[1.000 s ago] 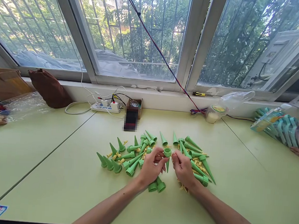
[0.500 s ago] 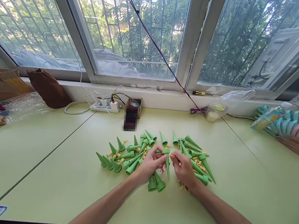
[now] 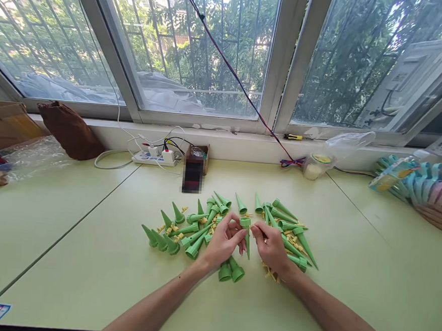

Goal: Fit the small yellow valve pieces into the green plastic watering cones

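Note:
My left hand (image 3: 226,242) is closed around a green plastic watering spike (image 3: 245,233), its ribbed collar up and its point down. Just to the right, my right hand (image 3: 271,247) is pinched, fingertips close to the collar but a little apart from it. Whatever lies in that pinch is too small and hidden to name. Around both hands lie more green spikes (image 3: 306,247), some on their sides and some standing point up. Small yellow plastic pieces (image 3: 178,237) are scattered among them, several partly under my right hand. Two spikes (image 3: 236,272) lie below my left wrist.
A power strip (image 3: 155,157) with cables and a small cardboard box (image 3: 202,156) stand at the back by the window. A bagged plastic tub (image 3: 315,167) sits back right, near pastel-coloured items (image 3: 431,183). A brown bag (image 3: 70,131) leans at the back left.
The held spike has tilted slightly, showing more of its open top, and its point has risen a little. My hands have otherwise barely moved.

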The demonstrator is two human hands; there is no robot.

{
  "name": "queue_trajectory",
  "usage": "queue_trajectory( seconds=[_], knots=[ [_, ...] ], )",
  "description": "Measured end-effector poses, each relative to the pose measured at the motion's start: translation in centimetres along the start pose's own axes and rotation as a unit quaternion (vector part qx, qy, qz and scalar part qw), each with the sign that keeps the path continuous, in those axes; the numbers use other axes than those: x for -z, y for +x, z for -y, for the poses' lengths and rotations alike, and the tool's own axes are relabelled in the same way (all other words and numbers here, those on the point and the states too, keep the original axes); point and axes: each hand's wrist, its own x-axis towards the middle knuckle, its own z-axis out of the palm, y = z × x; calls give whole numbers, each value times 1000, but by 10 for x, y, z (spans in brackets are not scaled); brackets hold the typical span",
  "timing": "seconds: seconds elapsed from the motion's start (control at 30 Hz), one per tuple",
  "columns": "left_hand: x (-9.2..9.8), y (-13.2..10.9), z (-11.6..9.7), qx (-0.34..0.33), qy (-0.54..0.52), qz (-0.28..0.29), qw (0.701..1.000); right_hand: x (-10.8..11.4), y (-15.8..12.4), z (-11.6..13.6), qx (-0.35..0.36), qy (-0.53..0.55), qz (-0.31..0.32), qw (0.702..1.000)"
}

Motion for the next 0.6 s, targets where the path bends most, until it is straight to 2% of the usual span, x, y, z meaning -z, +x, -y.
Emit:
queue_trajectory(
  seconds=[0.37, 0.6],
  knots=[
    [1, 1, 4, -3, 10, -9, 1000, 0, 1, 0, -7, 7, -2, 1000],
    [2, 3, 5, 62, -33, -26, 997, -1, -1, -3, -6, 24, 24, 999]
  ],
)
